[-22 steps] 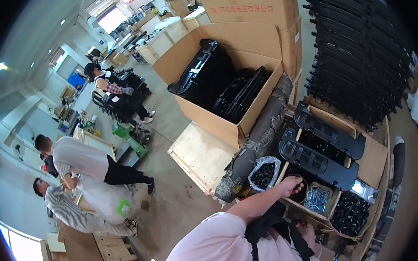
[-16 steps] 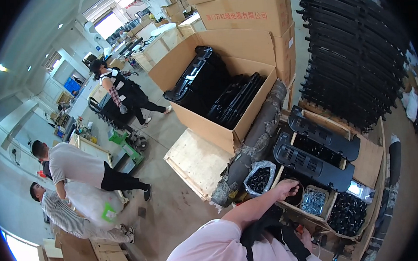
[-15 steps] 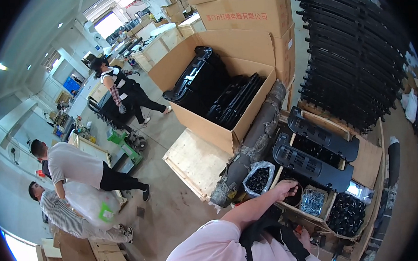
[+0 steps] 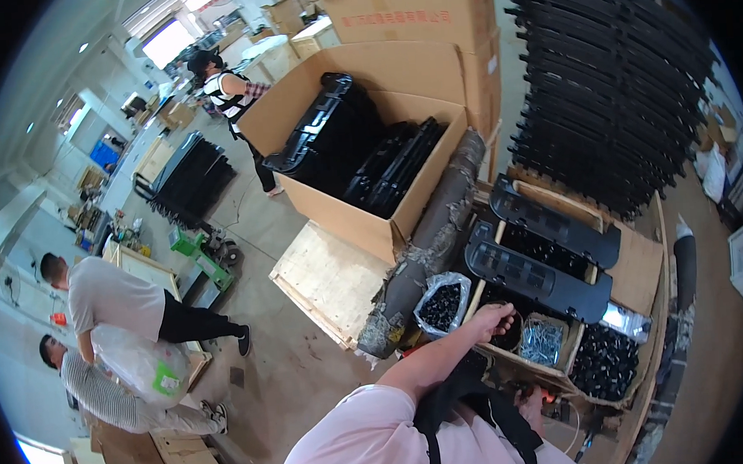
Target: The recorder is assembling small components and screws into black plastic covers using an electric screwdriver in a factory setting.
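Observation:
My left hand [image 4: 493,320] is over the wooden parts box, its fingers curled together beside a round container [image 4: 507,336] of small dark pieces. Anything between those fingers is too small to make out. Low in front of my body, my right hand [image 4: 531,408] is closed round a tool with a red part [image 4: 549,397], mostly hidden. Silvery screws [image 4: 541,342] fill the compartment beside the round container, and black clip-like parts [image 4: 605,362] the one to its right. Left of my hand is a clear bag [image 4: 441,305] of small black pieces. Two long black plastic panels [image 4: 538,277] lie across the box.
An open carton [image 4: 344,208] of black plastic parts stands ahead on a wooden crate [image 4: 327,277], beside a torn, wrapped roll [image 4: 436,236]. Tall stacked black parts [image 4: 609,90] rise at the right. Two people [image 4: 116,294] handle a plastic-wrapped bundle at the left; another person [image 4: 231,96] stands beyond the carton.
The view has shifted, moving the box and carton slightly left in it. The far person has walked behind the carton, away from the dark stack. My left hand stays over the round container.

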Action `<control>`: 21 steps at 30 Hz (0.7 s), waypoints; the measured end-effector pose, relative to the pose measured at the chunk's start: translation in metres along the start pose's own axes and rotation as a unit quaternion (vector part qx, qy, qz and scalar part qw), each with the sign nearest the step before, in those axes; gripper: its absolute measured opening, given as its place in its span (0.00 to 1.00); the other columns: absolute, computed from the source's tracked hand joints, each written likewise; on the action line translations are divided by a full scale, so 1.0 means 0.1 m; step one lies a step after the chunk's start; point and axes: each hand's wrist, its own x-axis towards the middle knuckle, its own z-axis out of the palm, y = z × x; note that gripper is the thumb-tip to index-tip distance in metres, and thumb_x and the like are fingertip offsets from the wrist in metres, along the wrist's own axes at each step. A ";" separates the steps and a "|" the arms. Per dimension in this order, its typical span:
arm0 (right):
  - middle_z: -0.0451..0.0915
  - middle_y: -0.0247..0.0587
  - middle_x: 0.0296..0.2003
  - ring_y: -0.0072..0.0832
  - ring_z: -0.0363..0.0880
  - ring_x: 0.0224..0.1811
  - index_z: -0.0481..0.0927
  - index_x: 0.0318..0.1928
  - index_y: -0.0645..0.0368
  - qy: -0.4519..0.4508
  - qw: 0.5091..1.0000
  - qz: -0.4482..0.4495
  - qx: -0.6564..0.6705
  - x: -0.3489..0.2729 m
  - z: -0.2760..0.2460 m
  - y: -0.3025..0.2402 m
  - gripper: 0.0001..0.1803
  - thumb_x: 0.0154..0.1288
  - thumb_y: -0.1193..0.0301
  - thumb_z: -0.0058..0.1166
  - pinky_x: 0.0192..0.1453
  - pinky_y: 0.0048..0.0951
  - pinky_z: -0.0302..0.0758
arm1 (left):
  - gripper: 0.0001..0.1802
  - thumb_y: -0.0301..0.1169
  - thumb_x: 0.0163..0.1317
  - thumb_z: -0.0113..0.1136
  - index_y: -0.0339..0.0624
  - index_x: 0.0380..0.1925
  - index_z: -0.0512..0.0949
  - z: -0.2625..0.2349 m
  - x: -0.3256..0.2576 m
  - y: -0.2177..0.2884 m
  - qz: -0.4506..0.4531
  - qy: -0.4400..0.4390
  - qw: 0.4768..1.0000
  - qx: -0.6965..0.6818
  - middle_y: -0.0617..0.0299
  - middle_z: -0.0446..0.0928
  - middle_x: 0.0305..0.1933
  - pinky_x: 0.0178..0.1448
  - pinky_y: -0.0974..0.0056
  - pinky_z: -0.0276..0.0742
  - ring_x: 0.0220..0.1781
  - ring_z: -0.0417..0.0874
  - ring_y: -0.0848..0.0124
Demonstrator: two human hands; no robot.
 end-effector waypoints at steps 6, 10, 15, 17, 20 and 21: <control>0.85 0.26 0.35 0.25 0.82 0.36 0.82 0.41 0.45 -0.120 0.985 0.047 0.112 -0.71 0.18 -0.27 0.09 0.69 0.57 0.62 0.33 0.29 0.74 | 0.16 0.49 0.78 0.57 0.49 0.40 0.80 -0.08 -0.04 -0.05 0.011 0.016 1.000 0.008 0.72 0.78 0.31 0.32 0.70 0.74 0.30 0.78 0.78; 0.87 0.30 0.46 0.27 0.84 0.43 0.82 0.51 0.46 -0.143 0.981 0.006 0.132 -1.15 0.28 -0.40 0.11 0.71 0.62 0.58 0.38 0.31 0.76 | 0.18 0.51 0.77 0.58 0.49 0.39 0.80 -0.03 -0.05 -0.04 -0.004 0.023 0.999 0.028 0.72 0.77 0.30 0.30 0.71 0.72 0.27 0.76 0.78; 0.85 0.36 0.55 0.33 0.84 0.51 0.75 0.64 0.51 -0.105 0.984 -0.101 0.102 -1.98 0.58 -0.44 0.21 0.74 0.62 0.56 0.47 0.37 0.80 | 0.16 0.48 0.79 0.56 0.49 0.41 0.81 -0.09 -0.08 -0.06 0.033 0.007 0.999 -0.006 0.72 0.78 0.32 0.33 0.70 0.73 0.31 0.77 0.78; 0.83 0.42 0.58 0.37 0.84 0.57 0.72 0.67 0.54 -0.206 0.969 -0.134 0.040 -2.35 0.67 -0.54 0.25 0.74 0.64 0.57 0.54 0.41 0.82 | 0.15 0.47 0.80 0.56 0.49 0.43 0.81 -0.08 -0.11 -0.07 0.041 0.005 0.999 -0.020 0.73 0.78 0.33 0.33 0.70 0.73 0.32 0.77 0.78; 0.82 0.47 0.59 0.39 0.83 0.61 0.70 0.69 0.57 -0.199 0.914 -0.332 -0.124 -3.08 1.06 -0.76 0.28 0.72 0.66 0.59 0.60 0.44 0.82 | 0.14 0.45 0.80 0.55 0.49 0.45 0.82 0.07 -0.18 -0.05 0.026 -0.010 0.998 -0.054 0.73 0.77 0.33 0.34 0.70 0.72 0.32 0.76 0.78; 0.81 0.49 0.60 0.39 0.82 0.62 0.70 0.68 0.60 -0.231 0.885 -0.365 -0.171 -3.24 1.21 -0.88 0.30 0.68 0.67 0.64 0.66 0.43 0.80 | 0.13 0.44 0.81 0.54 0.49 0.47 0.82 0.09 -0.27 -0.01 0.015 -0.008 0.996 -0.082 0.73 0.77 0.33 0.33 0.70 0.71 0.32 0.75 0.78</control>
